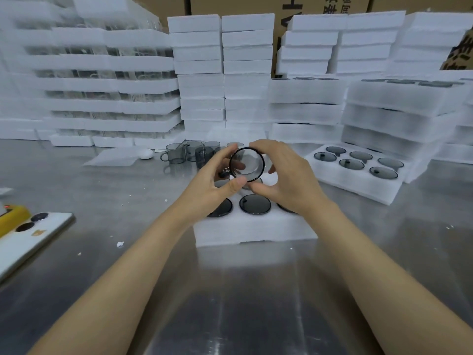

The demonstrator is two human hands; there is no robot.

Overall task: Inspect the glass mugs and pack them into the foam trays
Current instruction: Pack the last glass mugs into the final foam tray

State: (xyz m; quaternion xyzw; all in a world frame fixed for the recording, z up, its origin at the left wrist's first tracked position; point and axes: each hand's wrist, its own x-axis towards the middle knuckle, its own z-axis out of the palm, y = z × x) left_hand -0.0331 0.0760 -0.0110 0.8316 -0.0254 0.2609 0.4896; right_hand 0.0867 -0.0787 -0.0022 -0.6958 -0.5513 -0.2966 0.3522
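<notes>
Inspection step, mid-frame: left hand (217, 180) and right hand (281, 175) both pinch glass mug (247, 164); next move needs free pocket in foam tray (256, 231) below

A white phone (30, 234) is laid camera-side up at the near left edge of the steel counter (256, 290), with a yellow object (12, 217) just beside it on its far side. A small white rounded object (146, 153) is seen farther back, left of centre. Brown cardboard boxes (320, 6) with printed lettering are stacked along the far wall. White crumbs (119, 244) are scattered over the counter.
</notes>
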